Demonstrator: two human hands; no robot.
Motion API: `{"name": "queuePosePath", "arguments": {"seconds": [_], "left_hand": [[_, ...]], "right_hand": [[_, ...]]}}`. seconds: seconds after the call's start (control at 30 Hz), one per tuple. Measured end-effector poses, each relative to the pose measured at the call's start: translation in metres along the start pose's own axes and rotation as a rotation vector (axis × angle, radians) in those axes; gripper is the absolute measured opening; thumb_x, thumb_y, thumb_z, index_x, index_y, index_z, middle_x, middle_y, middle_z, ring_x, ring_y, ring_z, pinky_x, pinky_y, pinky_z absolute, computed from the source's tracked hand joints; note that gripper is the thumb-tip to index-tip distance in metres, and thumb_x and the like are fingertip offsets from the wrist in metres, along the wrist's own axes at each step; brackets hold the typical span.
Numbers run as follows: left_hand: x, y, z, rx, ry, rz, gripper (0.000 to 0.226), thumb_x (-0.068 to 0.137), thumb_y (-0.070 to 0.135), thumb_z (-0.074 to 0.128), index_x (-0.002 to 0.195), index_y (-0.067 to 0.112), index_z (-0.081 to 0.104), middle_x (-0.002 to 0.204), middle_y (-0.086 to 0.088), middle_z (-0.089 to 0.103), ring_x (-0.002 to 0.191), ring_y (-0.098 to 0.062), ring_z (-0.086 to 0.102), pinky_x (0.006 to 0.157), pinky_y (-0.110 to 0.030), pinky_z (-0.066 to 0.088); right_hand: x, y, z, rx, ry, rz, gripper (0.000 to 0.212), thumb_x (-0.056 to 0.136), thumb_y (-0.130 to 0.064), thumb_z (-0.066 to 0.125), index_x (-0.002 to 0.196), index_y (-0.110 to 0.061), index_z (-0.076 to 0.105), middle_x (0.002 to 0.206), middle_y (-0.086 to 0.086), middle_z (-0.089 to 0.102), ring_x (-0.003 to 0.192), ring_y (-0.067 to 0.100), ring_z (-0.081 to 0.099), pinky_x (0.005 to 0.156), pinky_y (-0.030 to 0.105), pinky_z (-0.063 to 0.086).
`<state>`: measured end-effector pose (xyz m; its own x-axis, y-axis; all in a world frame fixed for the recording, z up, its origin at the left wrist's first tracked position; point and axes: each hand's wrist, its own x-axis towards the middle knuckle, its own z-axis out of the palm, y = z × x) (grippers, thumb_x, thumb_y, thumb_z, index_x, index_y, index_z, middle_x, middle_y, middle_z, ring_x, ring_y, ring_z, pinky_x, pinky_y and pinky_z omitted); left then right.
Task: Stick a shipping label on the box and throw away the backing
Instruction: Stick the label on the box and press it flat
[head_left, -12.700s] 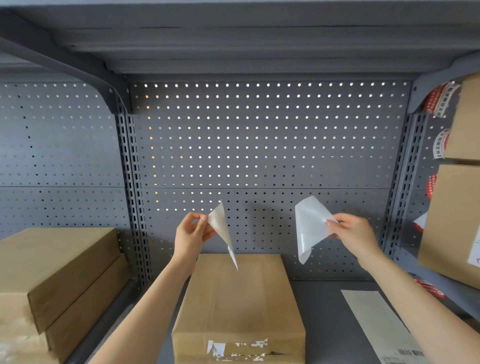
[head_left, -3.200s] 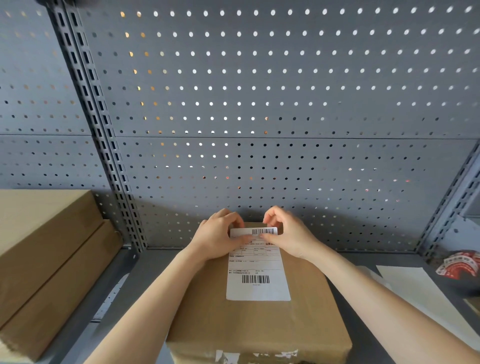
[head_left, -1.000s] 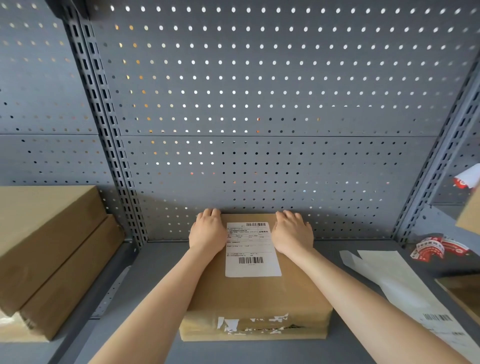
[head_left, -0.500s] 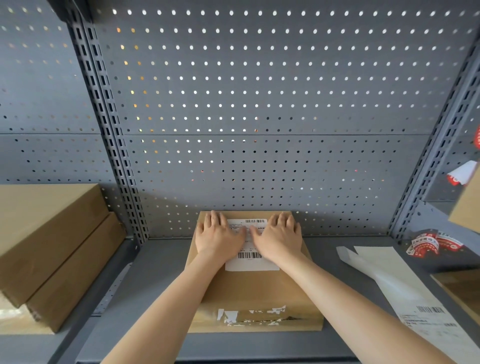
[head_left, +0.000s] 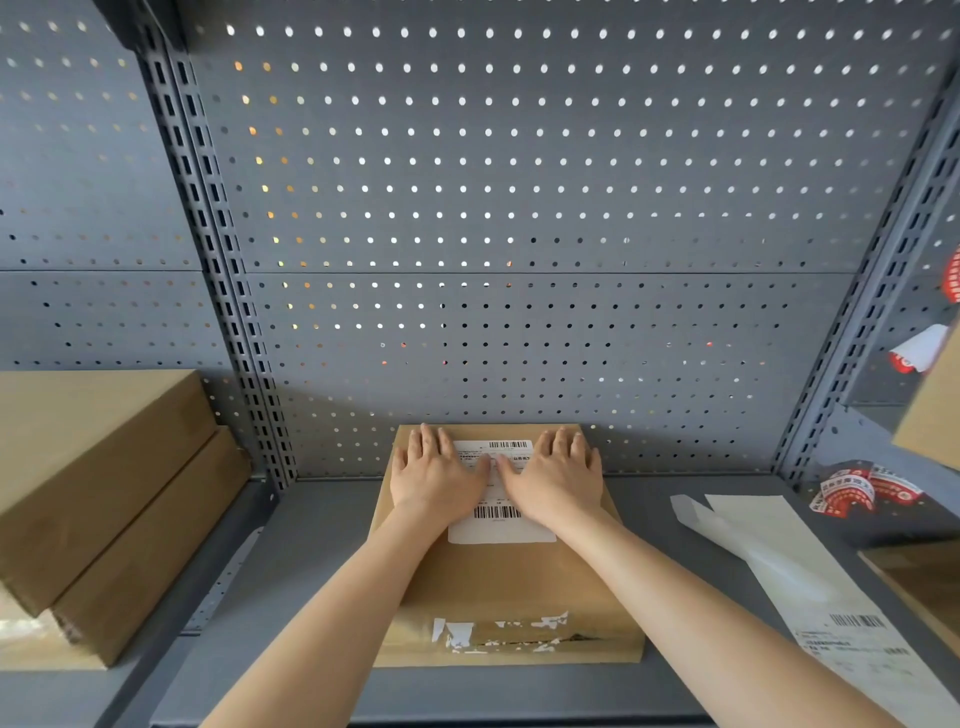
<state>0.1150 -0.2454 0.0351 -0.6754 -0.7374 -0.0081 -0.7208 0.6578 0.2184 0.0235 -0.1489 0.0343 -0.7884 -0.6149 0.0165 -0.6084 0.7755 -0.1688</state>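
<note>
1. While both hands lie flat on top of the brown box (head_left: 506, 577) in the lower centre of the frame, the white shipping label (head_left: 500, 525) sits between and partly under them, on the far half of the lid.
2. The left hand (head_left: 435, 480) and right hand (head_left: 557, 480) are spread wide, fingers straight and pointing away, palms down; they grip nothing and simply press.
3. To do this step well, I judge the palms should sweep outward from the label's middle toward its sides, then down over the lower strip, so no air pocket or lifted corner is left.
4. The box stands on a grey shelf (head_left: 322, 530), its far edge just in front of the perforated back panel (head_left: 519, 208), so there is little room to push forward.
5. Stacked boxes (head_left: 98, 493) fill the left of the frame, well apart from the hands.
6. At lower right lies the pale backing sheet (head_left: 769, 561), still to be thrown away; open shelf between it and the box leaves the right hand a clear reach.
</note>
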Motion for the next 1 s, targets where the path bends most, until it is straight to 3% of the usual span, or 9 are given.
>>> {"name": "queuePosePath", "arguments": {"seconds": [0.27, 0.47, 0.63, 0.73, 0.8, 1.0], "left_hand": [[0.005, -0.018, -0.001, -0.051, -0.031, 0.099, 0.063, 0.098, 0.047, 0.016, 0.151, 0.012, 0.008, 0.161, -0.006, -0.001, 0.148, -0.018, -0.004, 0.12, -0.04, 0.002], [0.005, -0.027, -0.005, -0.094, -0.031, 0.168, 0.051, 0.102, 0.032, 0.017, 0.149, 0.011, 0.015, 0.161, -0.007, 0.004, 0.148, -0.02, 0.001, 0.121, -0.038, 0.005], [0.005, -0.029, -0.007, -0.164, 0.02, 0.187, 0.046, 0.101, 0.023, 0.024, 0.144, 0.006, 0.029, 0.157, -0.007, 0.022, 0.147, -0.023, 0.013, 0.118, -0.039, 0.017], [0.002, -0.025, -0.007, -0.182, 0.033, 0.137, 0.045, 0.099, 0.031, 0.03, 0.135, 0.006, 0.039, 0.149, -0.008, 0.035, 0.141, -0.026, 0.027, 0.114, -0.042, 0.026], [-0.002, -0.02, -0.006, -0.155, 0.027, 0.1, 0.052, 0.096, 0.04, 0.031, 0.134, 0.006, 0.04, 0.148, -0.007, 0.036, 0.14, -0.023, 0.027, 0.114, -0.042, 0.025], [-0.017, -0.004, -0.003, -0.047, 0.017, 0.057, 0.078, 0.092, 0.058, 0.025, 0.15, 0.009, 0.01, 0.16, -0.009, 0.006, 0.148, -0.021, 0.002, 0.119, -0.038, 0.004]], "right_hand": [[0.0, 0.024, -0.002, 0.058, -0.042, -0.096, 0.058, 0.1, -0.04, 0.013, 0.152, -0.013, 0.008, 0.161, 0.004, 0.003, 0.148, 0.019, -0.003, 0.12, 0.046, 0.004], [-0.002, 0.031, -0.004, 0.099, -0.057, -0.135, 0.052, 0.102, -0.031, 0.011, 0.152, -0.014, 0.009, 0.161, 0.002, 0.001, 0.148, 0.018, -0.004, 0.12, 0.044, 0.007], [-0.004, 0.031, -0.007, 0.102, -0.046, -0.136, 0.051, 0.102, -0.028, 0.015, 0.151, -0.012, 0.013, 0.161, 0.004, 0.005, 0.149, 0.019, 0.0, 0.119, 0.043, 0.009], [-0.008, 0.025, -0.008, 0.065, -0.041, -0.093, 0.055, 0.101, -0.034, 0.016, 0.151, -0.01, 0.013, 0.161, 0.007, 0.006, 0.149, 0.021, 0.002, 0.12, 0.044, 0.005], [-0.012, 0.02, -0.009, 0.058, -0.057, -0.063, 0.061, 0.099, -0.041, 0.016, 0.151, -0.009, 0.011, 0.161, 0.01, 0.005, 0.148, 0.023, 0.001, 0.12, 0.045, 0.004], [-0.023, 0.007, -0.007, 0.018, -0.045, -0.025, 0.08, 0.093, -0.06, 0.018, 0.15, -0.004, 0.011, 0.159, 0.018, 0.006, 0.147, 0.031, 0.003, 0.12, 0.046, 0.004]]}}
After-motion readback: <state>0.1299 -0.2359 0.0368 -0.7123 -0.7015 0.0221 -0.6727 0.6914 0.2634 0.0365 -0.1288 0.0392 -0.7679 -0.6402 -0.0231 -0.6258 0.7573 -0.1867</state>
